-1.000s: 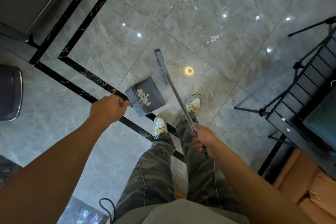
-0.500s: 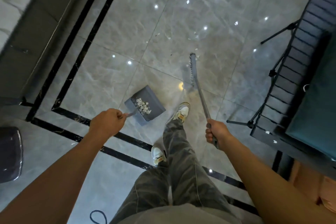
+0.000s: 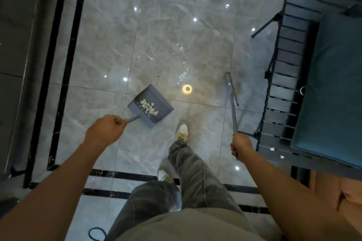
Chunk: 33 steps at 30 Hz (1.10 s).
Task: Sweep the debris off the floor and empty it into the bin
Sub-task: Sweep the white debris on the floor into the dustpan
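My left hand (image 3: 106, 130) grips the handle of a grey dustpan (image 3: 156, 100), held low over the marble floor with a heap of white paper scraps (image 3: 147, 108) inside it. My right hand (image 3: 241, 146) holds the long handle of a grey broom (image 3: 232, 94), whose head rests near the floor to the right. White paper scraps (image 3: 182, 76) lie scattered on the tile just beyond the dustpan. No bin is in view.
A dark slatted bench (image 3: 282, 88) with a teal cushion (image 3: 333, 84) stands on the right, and a black tripod leg (image 3: 264, 25) slants beside it. Dark cabinets (image 3: 15, 64) line the left. My feet (image 3: 182, 131) step over black floor stripes (image 3: 125, 174).
I have stepped forward across the black stripes. The scattered scraps now lie close ahead of the dustpan, and the broom has swung out to the right, toward the bench.
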Available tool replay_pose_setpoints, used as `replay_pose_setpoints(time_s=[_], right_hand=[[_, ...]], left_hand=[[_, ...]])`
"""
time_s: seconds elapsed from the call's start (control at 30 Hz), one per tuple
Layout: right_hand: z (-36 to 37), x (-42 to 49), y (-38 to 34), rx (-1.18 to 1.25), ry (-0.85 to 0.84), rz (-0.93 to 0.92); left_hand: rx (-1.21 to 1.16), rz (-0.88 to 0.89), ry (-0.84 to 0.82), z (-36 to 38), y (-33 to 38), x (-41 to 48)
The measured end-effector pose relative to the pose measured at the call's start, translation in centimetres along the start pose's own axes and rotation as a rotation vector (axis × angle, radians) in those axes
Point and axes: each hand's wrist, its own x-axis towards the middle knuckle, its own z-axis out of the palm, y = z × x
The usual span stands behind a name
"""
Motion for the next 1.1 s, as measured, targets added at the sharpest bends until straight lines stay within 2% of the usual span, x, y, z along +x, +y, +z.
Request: replay_pose_setpoints(time_s=[0.27, 0.4, 0.6, 0.77, 1.1], right_hand=[[-4.3, 3.7, -2.3, -0.014, 0.057, 0.132], [-3.6, 4.6, -1.8, 0.127, -0.005, 0.298], [1.3, 3.5, -3.9, 0.257, -0.095, 0.340], [7.2, 1.5, -7.9, 0.273, -0.153, 0.357], [20.9, -5.5, -19.1, 0.240, -0.335, 0.326]], left_hand=[[0.000, 0.072, -0.011, -2.4, 5.2, 4.9], [0.007, 0.124, -0.039, -2.7, 6.3, 7.2], [0.030, 0.179, -0.064, -4.7, 6.4, 11.1], [-0.012, 0.208, -0.081, -8.7, 5.1, 14.5], [-0.062, 0.165, -0.085, -17.8, -2.6, 20.9]])
